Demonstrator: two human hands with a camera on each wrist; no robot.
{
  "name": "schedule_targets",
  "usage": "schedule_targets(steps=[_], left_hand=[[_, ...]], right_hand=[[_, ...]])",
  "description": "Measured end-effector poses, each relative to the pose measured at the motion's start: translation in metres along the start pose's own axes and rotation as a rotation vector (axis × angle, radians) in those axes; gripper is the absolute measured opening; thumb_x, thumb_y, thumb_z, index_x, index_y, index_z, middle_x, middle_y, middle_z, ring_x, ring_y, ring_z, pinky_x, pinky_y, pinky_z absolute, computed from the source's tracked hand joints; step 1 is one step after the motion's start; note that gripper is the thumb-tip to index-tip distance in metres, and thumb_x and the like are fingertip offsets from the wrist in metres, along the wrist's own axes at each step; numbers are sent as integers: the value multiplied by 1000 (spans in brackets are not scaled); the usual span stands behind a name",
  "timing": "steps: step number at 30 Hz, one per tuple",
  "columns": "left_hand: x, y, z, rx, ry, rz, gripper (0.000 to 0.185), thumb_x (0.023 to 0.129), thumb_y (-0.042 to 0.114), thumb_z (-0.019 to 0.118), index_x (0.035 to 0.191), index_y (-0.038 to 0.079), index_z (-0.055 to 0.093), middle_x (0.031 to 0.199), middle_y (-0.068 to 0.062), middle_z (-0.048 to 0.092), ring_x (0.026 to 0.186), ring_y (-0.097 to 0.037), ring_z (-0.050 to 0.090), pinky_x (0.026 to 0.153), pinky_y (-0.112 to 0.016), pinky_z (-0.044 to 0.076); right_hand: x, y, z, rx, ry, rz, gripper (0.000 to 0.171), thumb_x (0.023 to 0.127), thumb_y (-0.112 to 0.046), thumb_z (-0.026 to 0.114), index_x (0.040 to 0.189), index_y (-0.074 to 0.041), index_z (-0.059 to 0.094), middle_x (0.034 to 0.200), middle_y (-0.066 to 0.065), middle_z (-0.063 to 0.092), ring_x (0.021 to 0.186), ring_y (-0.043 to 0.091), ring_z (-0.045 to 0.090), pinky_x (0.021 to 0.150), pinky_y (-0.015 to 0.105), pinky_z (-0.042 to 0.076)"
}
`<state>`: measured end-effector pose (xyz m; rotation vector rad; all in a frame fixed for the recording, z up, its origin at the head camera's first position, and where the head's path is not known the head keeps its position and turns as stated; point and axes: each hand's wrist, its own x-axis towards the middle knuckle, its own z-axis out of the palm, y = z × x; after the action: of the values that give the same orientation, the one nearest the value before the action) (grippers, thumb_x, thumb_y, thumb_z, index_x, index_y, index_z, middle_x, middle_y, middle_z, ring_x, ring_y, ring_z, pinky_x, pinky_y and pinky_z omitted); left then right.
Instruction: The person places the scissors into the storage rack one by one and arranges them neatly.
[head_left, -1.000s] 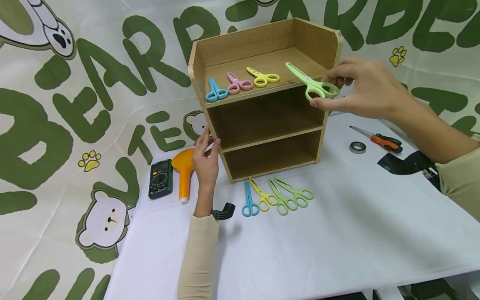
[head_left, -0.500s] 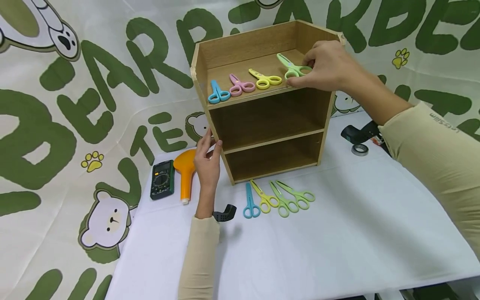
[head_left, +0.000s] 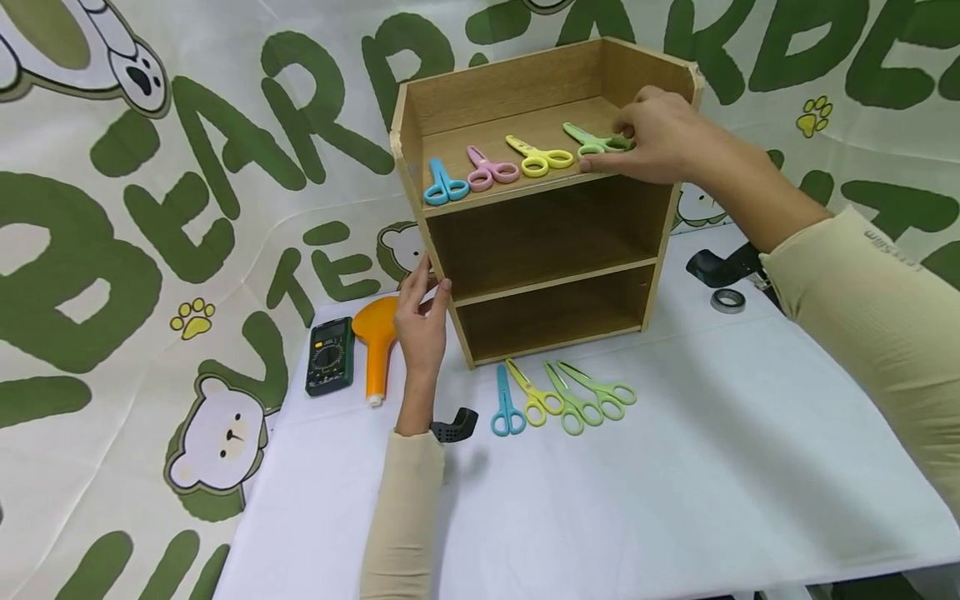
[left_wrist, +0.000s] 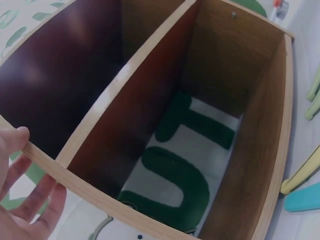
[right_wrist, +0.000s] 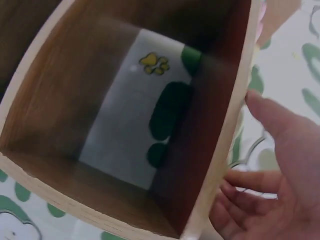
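Since half a second ago the light green plastic scissors have come down flat onto the top tier of the wooden three-tier shelf, right hand pinching their handles, arm reaching across, while nearer, left hand steadies the shelf's left edge, fingers straight.

Sleeves: I see long, close-fitting beige ones on both my arms.
Marking: small dark lettering on my right sleeve.
Hands: bare.

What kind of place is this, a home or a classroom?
Probably neither: it looks like a staged recording setup. A bear-print cloth backdrop hangs behind a covered table, where a small wooden shelf and rows of children's scissors are neatly laid out.
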<state>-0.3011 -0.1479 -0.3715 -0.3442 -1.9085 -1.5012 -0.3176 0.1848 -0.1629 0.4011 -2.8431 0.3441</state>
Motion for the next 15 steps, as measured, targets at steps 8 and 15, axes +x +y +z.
schedule_targets(steps=[8, 15], left_hand=[[0, -1, 3, 10, 2, 14, 48, 99, 11, 64, 146, 13, 53, 136, -10, 56, 114, -26, 61, 92, -38, 54], [0, -2, -1, -3, -14, 6, 49, 99, 23, 65, 146, 24, 53, 136, 2, 57, 115, -16, 60, 95, -43, 53]], right_hand=[[-71, 3, 21, 19, 242, -210, 47, 95, -32, 69, 117, 9, 66, 112, 25, 58, 98, 39, 53, 77, 51, 47], [-129, 21, 87, 134, 170, -309, 26, 86, -18, 80, 105, -2, 74, 103, 11, 65, 88, 25, 61, 68, 42, 52]])
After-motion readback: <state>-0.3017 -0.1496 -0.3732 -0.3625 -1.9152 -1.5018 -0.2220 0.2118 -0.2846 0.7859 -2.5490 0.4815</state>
